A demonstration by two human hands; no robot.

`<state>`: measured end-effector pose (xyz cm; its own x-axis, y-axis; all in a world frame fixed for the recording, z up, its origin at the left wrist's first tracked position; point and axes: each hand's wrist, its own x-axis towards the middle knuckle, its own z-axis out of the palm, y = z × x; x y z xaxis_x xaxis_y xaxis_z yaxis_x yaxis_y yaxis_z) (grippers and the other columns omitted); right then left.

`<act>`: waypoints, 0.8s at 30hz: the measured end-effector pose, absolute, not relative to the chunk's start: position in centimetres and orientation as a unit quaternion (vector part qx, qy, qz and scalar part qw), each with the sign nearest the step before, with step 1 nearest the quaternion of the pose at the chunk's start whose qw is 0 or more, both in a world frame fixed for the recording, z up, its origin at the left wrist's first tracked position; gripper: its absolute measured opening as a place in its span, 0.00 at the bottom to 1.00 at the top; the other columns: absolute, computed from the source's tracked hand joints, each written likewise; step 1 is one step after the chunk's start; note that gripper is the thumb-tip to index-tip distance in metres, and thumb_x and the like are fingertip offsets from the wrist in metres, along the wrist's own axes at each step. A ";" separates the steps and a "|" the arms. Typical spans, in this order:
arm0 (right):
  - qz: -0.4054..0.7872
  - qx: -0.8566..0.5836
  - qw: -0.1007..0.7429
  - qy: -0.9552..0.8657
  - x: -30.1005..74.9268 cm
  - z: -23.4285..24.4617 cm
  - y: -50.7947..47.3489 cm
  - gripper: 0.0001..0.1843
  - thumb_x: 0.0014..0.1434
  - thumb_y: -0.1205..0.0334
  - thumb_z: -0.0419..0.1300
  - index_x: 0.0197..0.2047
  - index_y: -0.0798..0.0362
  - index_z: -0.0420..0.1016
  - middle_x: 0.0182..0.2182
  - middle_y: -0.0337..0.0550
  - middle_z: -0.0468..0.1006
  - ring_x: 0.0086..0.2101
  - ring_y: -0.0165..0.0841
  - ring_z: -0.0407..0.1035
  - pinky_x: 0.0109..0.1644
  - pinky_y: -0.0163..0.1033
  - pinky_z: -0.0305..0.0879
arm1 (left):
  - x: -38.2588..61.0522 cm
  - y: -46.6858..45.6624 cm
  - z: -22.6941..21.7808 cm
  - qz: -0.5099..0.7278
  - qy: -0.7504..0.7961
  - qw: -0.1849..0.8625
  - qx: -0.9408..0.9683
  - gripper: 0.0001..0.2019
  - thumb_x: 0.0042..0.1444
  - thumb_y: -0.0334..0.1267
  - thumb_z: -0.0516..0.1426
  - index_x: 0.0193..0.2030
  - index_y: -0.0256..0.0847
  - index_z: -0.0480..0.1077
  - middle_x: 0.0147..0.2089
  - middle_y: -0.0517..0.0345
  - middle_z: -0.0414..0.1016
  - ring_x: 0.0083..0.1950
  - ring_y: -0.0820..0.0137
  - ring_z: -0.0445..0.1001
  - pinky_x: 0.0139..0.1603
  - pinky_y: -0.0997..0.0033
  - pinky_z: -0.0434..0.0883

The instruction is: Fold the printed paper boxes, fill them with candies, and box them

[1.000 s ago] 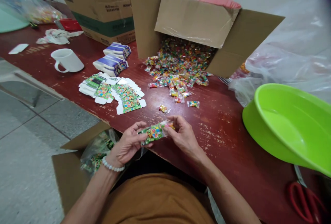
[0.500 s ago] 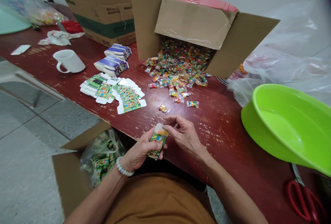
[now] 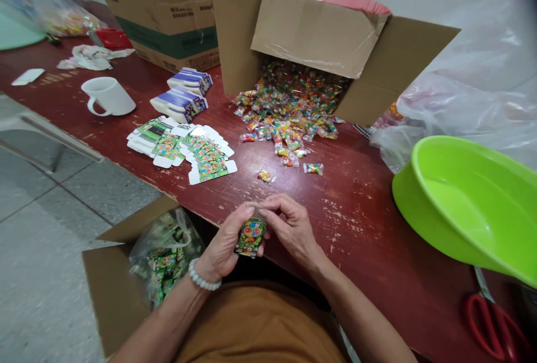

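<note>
A small green printed carton [image 3: 250,236] stands upright between both hands at the near edge of the red table [image 3: 369,212]. My left hand [image 3: 224,243] wraps round its side and back. My right hand [image 3: 287,226] pinches its top end, fingers pressed on the flap. Loose wrapped candies [image 3: 264,175] lie just beyond my hands. A spill of several more candies [image 3: 289,111] runs out of the tipped cardboard box [image 3: 319,33]. Flat unfolded cartons [image 3: 197,153] lie fanned out to the left.
A floor box [image 3: 121,296] with a bag of filled green cartons [image 3: 163,257] stands below the table edge. A lime basin [image 3: 474,201], red scissors [image 3: 495,324] and plastic sheeting [image 3: 474,94] are right. A white mug [image 3: 107,96] and blue cartons [image 3: 184,94] are left.
The carton turned from lying sideways to standing upright in my left hand. My right hand moved onto its top end, and the white open flap seen half a second ago is now covered.
</note>
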<state>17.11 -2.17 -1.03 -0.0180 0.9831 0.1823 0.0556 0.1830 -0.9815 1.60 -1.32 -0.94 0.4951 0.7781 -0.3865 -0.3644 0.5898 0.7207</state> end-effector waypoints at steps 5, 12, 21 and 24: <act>0.420 -0.462 0.465 -0.628 17.5 -0.7 -2.1 0.11 0.66 0.56 0.58 0.37 0.49 0.81 0.32 0.42 0.82 0.33 0.34 0.75 0.42 0.41 0.72 | 1.1 -0.8 -0.2 0.308 0.342 0.862 0.214 0.24 0.65 0.57 0.49 0.45 0.37 0.73 0.27 0.51 0.78 0.21 0.66 0.76 0.20 0.68 0.74; 0.610 -0.469 0.454 -0.450 16.6 -0.4 -1.4 0.09 0.55 0.57 0.66 0.34 0.54 0.76 0.30 0.41 0.81 0.19 0.26 0.68 0.23 0.33 0.67 | 1.2 -0.9 -0.8 0.328 0.354 0.846 0.226 0.30 0.67 0.57 0.44 0.63 0.36 0.68 0.30 0.50 0.78 0.19 0.71 0.73 0.19 0.73 0.72; 0.516 -0.443 0.431 -0.594 17.0 -0.7 -2.2 0.06 0.62 0.58 0.61 0.37 0.51 0.75 0.41 0.43 0.77 0.29 0.28 0.73 0.32 0.36 0.72 | 0.9 -0.6 -1.4 0.347 0.364 0.843 0.193 0.22 0.62 0.42 0.55 0.61 0.38 0.70 0.32 0.54 0.78 0.23 0.68 0.75 0.17 0.71 0.74; 0.472 -0.429 0.412 -0.651 16.8 -0.9 -2.9 0.11 0.60 0.61 0.64 0.46 0.47 0.74 0.50 0.45 0.73 0.44 0.35 0.73 0.45 0.41 0.74 | 0.9 -0.8 -1.5 0.364 0.373 0.835 0.178 0.22 0.58 0.41 0.56 0.59 0.38 0.71 0.36 0.55 0.78 0.22 0.71 0.73 0.17 0.71 0.74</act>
